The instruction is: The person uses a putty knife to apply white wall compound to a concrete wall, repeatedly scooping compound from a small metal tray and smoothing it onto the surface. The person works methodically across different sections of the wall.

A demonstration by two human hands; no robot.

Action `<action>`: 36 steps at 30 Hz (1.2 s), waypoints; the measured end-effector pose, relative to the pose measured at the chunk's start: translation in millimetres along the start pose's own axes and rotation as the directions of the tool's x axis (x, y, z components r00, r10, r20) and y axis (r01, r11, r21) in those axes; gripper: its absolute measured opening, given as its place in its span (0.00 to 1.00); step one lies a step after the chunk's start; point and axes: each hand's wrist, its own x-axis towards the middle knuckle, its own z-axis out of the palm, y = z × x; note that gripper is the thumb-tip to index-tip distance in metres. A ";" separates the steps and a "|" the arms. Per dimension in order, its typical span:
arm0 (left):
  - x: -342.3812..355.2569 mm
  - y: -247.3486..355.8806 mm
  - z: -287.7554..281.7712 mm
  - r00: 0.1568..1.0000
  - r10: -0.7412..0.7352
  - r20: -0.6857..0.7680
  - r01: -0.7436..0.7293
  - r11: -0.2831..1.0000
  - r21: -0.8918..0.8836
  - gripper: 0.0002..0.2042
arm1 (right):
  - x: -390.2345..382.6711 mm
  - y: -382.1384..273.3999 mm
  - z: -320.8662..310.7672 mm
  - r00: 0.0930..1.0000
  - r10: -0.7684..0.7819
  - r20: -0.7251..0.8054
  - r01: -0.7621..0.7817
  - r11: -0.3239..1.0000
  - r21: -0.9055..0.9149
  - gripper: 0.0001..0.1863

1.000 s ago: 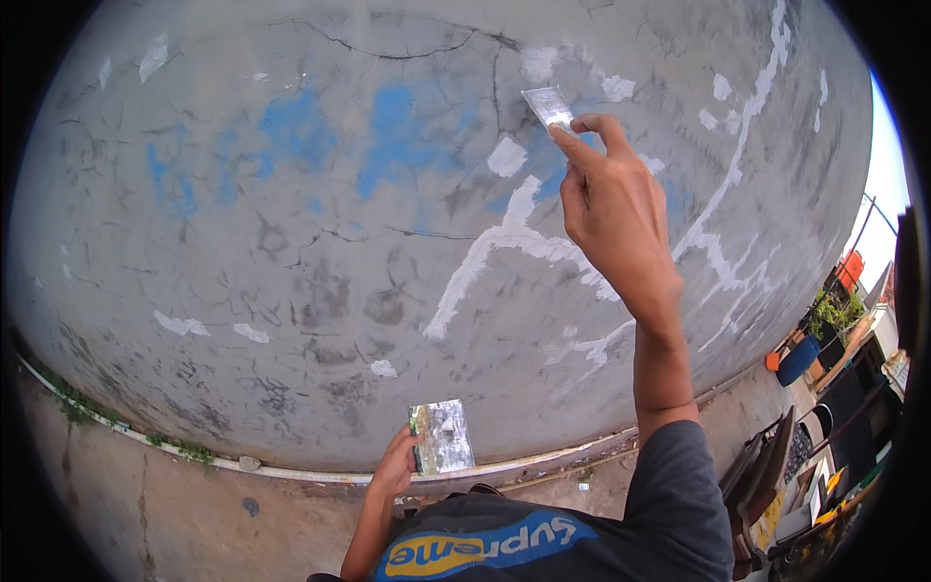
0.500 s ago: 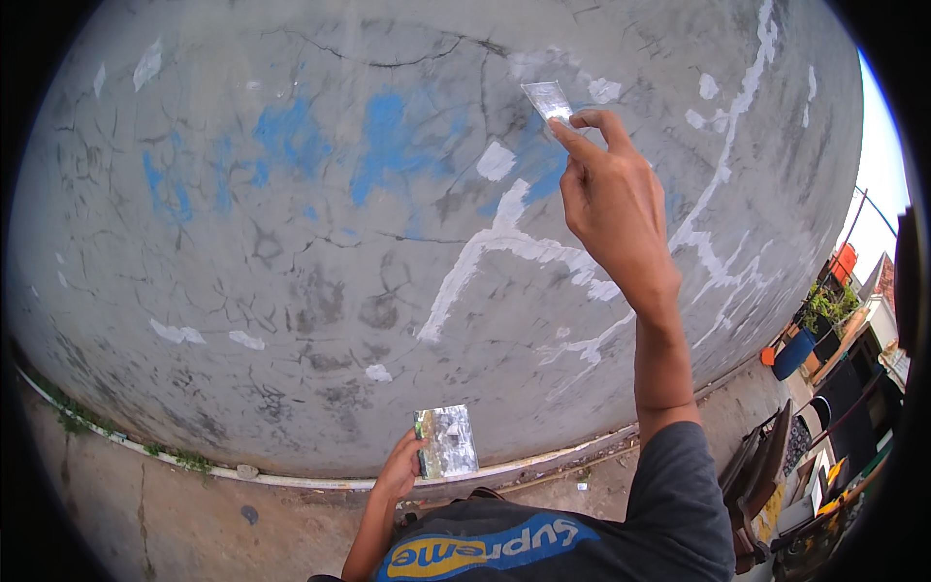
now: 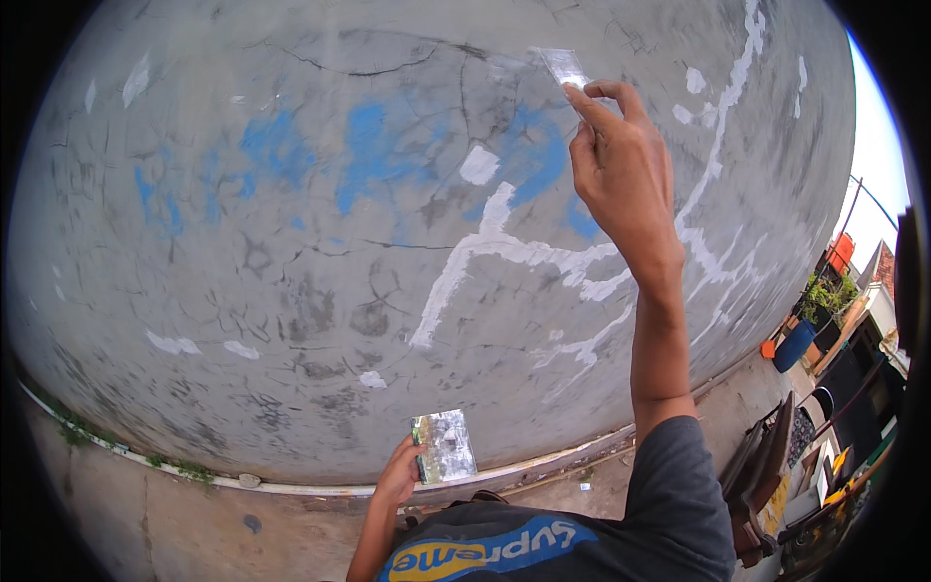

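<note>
My right hand (image 3: 626,165) is raised at the upper right of the grey wall (image 3: 194,291), pinching a thin, shiny putty scraper (image 3: 562,68) between fingers and thumb. The scraper's flat blade lies at or very close to the wall, by the end of a dark crack (image 3: 465,47); whether it touches is hard to tell. Low in front of me, my left hand (image 3: 398,472) grips the edge of a shiny, square putty plate (image 3: 445,446) with smeared marks on it. White filler (image 3: 465,257) runs in branching strips below my right hand, with a separate patch (image 3: 479,165) nearby.
Faded blue paint (image 3: 366,155) marks the wall. Along its foot runs a pale pipe-like edge (image 3: 320,488) above the concrete ground (image 3: 194,529). At the right stand a blue barrel (image 3: 795,346), a brown chair-like piece (image 3: 761,475) and assorted clutter.
My right hand has moved a little upward along the wall with the scraper. My left hand still holds the plate low down, and the view has shifted slightly.
</note>
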 end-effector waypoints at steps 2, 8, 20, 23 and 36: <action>4.8 -0.9 1.6 1.000 -0.029 -0.005 0.029 0.998 0.053 0.20 | 12.7 13.6 2.6 0.998 -0.014 -0.063 0.014 1.000 0.001 0.17; 0.2 4.5 4.3 1.000 0.006 -0.006 -0.006 1.000 -0.019 0.21 | -23.6 16.2 6.8 0.991 0.033 0.126 -0.037 0.999 0.031 0.17; -17.9 8.5 2.8 0.996 0.036 -0.079 -0.037 0.999 -0.015 0.21 | -59.5 -18.8 46.8 0.995 0.034 -0.089 0.014 0.871 0.491 0.26; -13.0 5.9 5.7 0.996 0.025 -0.084 -0.023 1.000 0.018 0.21 | -60.1 -32.6 74.1 0.972 0.160 -0.171 -0.018 0.780 0.625 0.23; -70.7 2.4 -31.0 0.893 0.192 -0.407 -0.194 0.980 0.037 0.22 | -182.7 -8.5 48.8 0.841 0.432 0.324 -0.445 0.213 0.870 0.22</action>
